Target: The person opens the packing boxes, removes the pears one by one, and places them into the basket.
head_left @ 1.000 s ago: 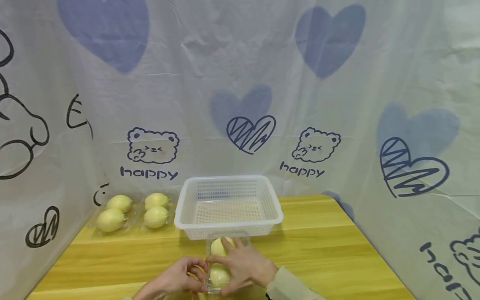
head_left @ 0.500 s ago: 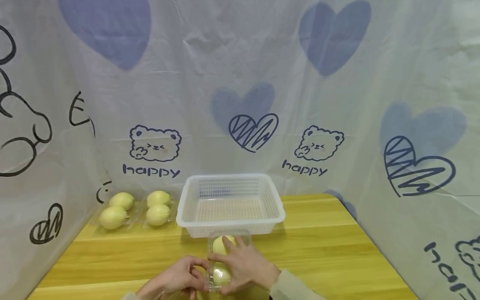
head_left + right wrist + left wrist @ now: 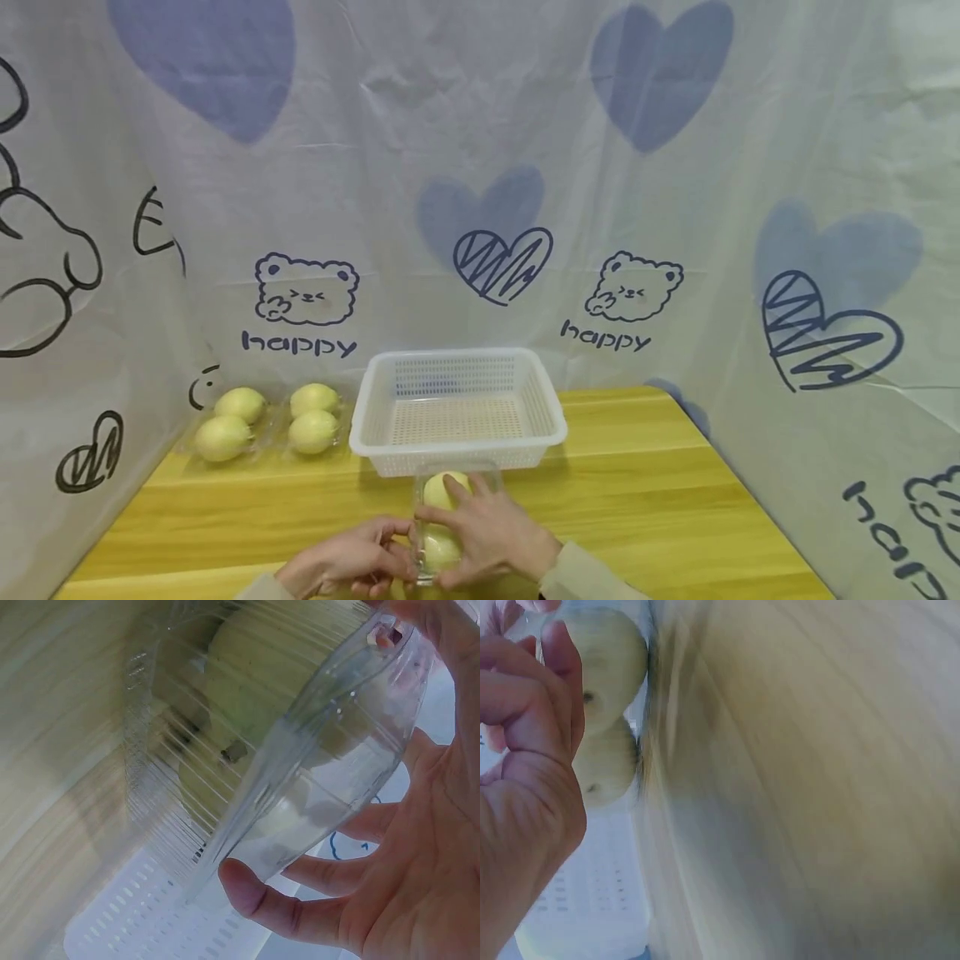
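Note:
Two pale yellow fruits (image 3: 442, 548) with small dark ends lie in a clear plastic box (image 3: 322, 776) in front of the white basket. From above and the right, my right hand (image 3: 491, 533) holds the box, fingers spread over its lid; in the right wrist view, its fingers (image 3: 315, 911) reach round the lid's bulge. At the box's left edge, my left hand (image 3: 360, 554) pinches the near corner between thumb and fingers. The left wrist view shows the left hand (image 3: 532, 742) beside the fruits (image 3: 611, 660). The hands hide part of the rim.
A white perforated basket (image 3: 457, 462) stands just beyond the box. Two more clear boxes hold yellow fruits (image 3: 222, 439) and fruits (image 3: 313, 432) at the back left of the wooden table (image 3: 660, 500). A patterned white curtain (image 3: 405, 275) encloses the table.
My left hand's fingers shift slightly along the box's left edge. The right hand stays over the lid, and the box keeps its place before the basket.

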Available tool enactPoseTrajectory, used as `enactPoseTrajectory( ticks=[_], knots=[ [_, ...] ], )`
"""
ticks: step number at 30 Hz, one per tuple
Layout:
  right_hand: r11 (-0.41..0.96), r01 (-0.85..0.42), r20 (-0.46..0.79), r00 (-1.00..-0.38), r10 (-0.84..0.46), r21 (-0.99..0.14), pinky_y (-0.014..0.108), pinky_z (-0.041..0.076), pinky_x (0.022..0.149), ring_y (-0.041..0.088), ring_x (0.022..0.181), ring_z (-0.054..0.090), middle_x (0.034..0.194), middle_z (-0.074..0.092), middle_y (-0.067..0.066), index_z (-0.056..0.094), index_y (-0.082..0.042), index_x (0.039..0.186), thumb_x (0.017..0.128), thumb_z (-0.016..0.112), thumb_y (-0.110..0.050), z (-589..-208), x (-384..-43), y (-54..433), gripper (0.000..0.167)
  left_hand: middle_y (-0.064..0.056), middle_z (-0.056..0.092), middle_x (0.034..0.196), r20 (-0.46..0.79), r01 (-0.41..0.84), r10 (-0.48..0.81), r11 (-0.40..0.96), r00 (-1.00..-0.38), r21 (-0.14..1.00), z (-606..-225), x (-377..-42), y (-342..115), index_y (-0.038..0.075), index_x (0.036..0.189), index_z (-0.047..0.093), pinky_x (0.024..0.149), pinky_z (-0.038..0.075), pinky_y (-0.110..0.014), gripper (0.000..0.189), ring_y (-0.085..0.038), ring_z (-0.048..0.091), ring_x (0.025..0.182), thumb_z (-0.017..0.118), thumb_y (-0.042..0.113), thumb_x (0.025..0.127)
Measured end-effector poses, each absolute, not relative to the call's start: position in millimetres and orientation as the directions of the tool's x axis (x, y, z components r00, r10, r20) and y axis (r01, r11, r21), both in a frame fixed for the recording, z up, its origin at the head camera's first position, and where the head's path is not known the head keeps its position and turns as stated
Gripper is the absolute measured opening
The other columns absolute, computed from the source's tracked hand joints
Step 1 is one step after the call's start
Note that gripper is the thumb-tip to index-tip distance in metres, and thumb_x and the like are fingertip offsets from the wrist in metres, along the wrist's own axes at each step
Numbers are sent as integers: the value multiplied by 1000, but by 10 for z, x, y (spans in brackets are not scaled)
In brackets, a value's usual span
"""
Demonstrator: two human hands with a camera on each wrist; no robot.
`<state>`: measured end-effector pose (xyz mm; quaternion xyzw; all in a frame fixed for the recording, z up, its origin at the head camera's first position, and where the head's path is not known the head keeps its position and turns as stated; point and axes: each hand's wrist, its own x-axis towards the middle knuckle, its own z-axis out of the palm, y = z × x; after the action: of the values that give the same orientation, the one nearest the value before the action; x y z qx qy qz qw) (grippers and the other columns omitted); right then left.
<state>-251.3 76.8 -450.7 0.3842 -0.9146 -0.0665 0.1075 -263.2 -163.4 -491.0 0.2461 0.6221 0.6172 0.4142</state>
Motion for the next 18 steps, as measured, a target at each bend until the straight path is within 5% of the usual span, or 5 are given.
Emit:
enactPoseTrajectory(
  ticks=[3,13,18],
  knots=[
    [705,-695,125,-694,-709,141,56,52,90,34,127,47,141,48,7,38,-48,146,72,62,-77,-4488,-2535,768,83,2,70,83,-211,-185,804,128,-556,974,-4886,-2653,-1671,7,112,56,38,31,-13,19,2,49,46,61,12,94],
    [709,-704,91,-703,-705,43,60,49,93,36,132,43,147,43,11,36,-48,147,71,59,-83,-4476,-2518,768,87,-1,65,77,-139,-9,593,217,-793,976,-4885,-2698,-1648,0,101,66,43,36,-19,20,-6,56,53,68,15,90],
    [722,-689,87,-717,-692,65,58,52,88,36,133,42,148,42,11,34,-49,147,72,61,-80,-4486,-2502,758,85,-5,60,82,-110,2,466,233,-878,972,-4894,-2747,-1603,0,103,58,46,41,-22,25,-13,61,58,70,18,89]
  ],
)
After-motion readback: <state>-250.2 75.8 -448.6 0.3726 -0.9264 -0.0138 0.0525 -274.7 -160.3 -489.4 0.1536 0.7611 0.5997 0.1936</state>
